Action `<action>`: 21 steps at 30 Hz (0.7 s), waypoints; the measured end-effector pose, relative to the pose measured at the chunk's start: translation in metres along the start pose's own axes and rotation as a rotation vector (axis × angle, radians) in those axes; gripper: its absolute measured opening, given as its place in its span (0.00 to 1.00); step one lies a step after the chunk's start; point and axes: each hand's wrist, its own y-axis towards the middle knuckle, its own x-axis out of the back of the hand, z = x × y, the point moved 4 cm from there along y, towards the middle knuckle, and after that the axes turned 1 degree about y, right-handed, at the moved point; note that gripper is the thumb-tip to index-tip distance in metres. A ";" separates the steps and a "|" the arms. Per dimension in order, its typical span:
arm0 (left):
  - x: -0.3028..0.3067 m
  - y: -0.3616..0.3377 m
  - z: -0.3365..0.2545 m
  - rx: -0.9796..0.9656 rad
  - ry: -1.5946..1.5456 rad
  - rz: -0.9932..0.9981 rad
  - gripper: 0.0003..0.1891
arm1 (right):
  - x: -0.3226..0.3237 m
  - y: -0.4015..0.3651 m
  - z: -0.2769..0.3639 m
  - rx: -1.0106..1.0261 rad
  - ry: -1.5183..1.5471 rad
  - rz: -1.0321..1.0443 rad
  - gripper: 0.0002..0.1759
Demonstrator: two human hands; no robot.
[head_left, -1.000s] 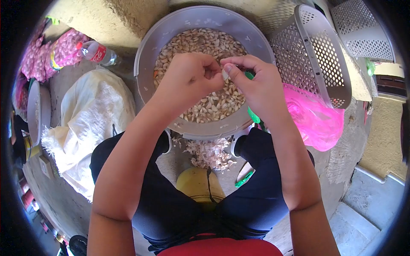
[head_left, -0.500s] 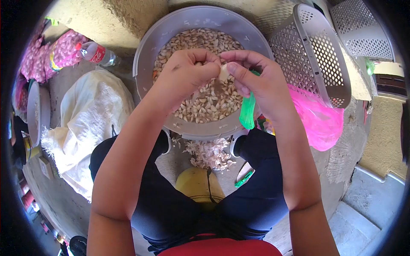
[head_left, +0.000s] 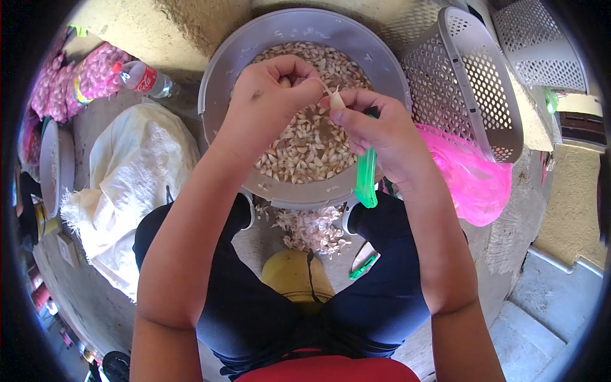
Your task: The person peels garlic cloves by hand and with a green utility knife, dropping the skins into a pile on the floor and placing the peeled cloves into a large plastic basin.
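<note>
My left hand (head_left: pixel 270 102) and my right hand (head_left: pixel 375 137) meet over a grey plastic basin (head_left: pixel 219 70) filled with several garlic cloves (head_left: pixel 305 143). A garlic clove (head_left: pixel 336 100) is pinched between my right thumb and fingers, and a strip of skin runs from it to my left fingertips. My left hand also closes over another clove. My right hand grips a green-handled knife (head_left: pixel 366 178), whose handle hangs down over the basin's front rim.
Garlic peels (head_left: pixel 312 229) are piled on the floor between my legs. A yellow stool (head_left: pixel 293 274), a grey lattice basket (head_left: pixel 471 83), a pink plastic bag (head_left: pixel 471 178), a white sack (head_left: pixel 137 165), a plastic bottle (head_left: pixel 143 79) and pink mesh bags (head_left: pixel 76 83) surround me.
My left hand has lifted up and left, pulling skin off the clove. My right hand has dropped slightly and the green knife handle now hangs lower over the rim.
</note>
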 end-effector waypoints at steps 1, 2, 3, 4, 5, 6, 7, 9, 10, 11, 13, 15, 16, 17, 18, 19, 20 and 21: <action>0.001 0.001 0.001 -0.015 0.001 -0.005 0.07 | 0.001 0.000 -0.001 -0.003 0.008 0.001 0.14; 0.002 0.002 0.002 -0.030 0.003 -0.011 0.08 | 0.002 0.000 -0.002 -0.006 0.015 0.002 0.14; 0.002 0.002 0.003 0.029 0.000 -0.002 0.07 | 0.002 0.000 -0.001 -0.016 0.021 0.015 0.15; 0.002 0.001 0.003 0.088 -0.003 0.006 0.07 | 0.002 -0.001 0.000 -0.025 0.027 0.028 0.15; 0.002 0.001 0.004 0.147 -0.006 0.015 0.07 | 0.002 -0.001 0.000 -0.035 0.033 0.040 0.15; 0.002 0.001 0.004 0.142 -0.021 0.019 0.07 | 0.002 -0.001 0.000 -0.037 0.034 0.044 0.15; 0.003 0.002 0.004 0.138 -0.036 0.023 0.08 | 0.002 -0.001 0.000 -0.039 0.036 0.047 0.15; 0.001 0.002 0.003 0.134 -0.022 0.046 0.09 | 0.003 -0.001 0.000 -0.044 0.037 0.058 0.14; -0.001 0.000 0.000 0.135 0.006 0.064 0.09 | 0.004 -0.001 0.000 -0.047 0.037 0.067 0.14; -0.002 -0.001 -0.002 0.136 0.036 0.083 0.09 | 0.004 -0.001 0.000 -0.050 0.038 0.076 0.14; -0.006 -0.002 -0.003 0.004 0.124 0.137 0.10 | 0.006 0.001 -0.002 -0.048 0.080 0.059 0.14; -0.007 -0.002 -0.003 -0.063 0.180 0.195 0.11 | 0.007 0.001 -0.002 -0.046 0.109 0.051 0.14; -0.006 -0.001 -0.002 -0.064 0.191 0.225 0.11 | 0.007 0.001 -0.001 -0.045 0.118 0.050 0.14; -0.006 0.000 -0.001 -0.065 0.201 0.255 0.11 | 0.007 0.001 0.000 -0.045 0.125 0.050 0.14; -0.005 0.000 0.000 -0.016 0.170 0.261 0.11 | 0.007 0.001 0.000 -0.048 0.126 0.058 0.14; -0.004 0.000 0.000 0.032 0.138 0.267 0.11 | 0.008 0.001 0.001 -0.050 0.126 0.067 0.14; -0.004 -0.001 0.000 0.081 0.106 0.272 0.12 | 0.008 0.001 0.001 -0.052 0.127 0.075 0.14; -0.004 -0.001 -0.001 0.033 0.088 0.244 0.12 | 0.008 0.001 0.001 -0.048 0.120 0.073 0.14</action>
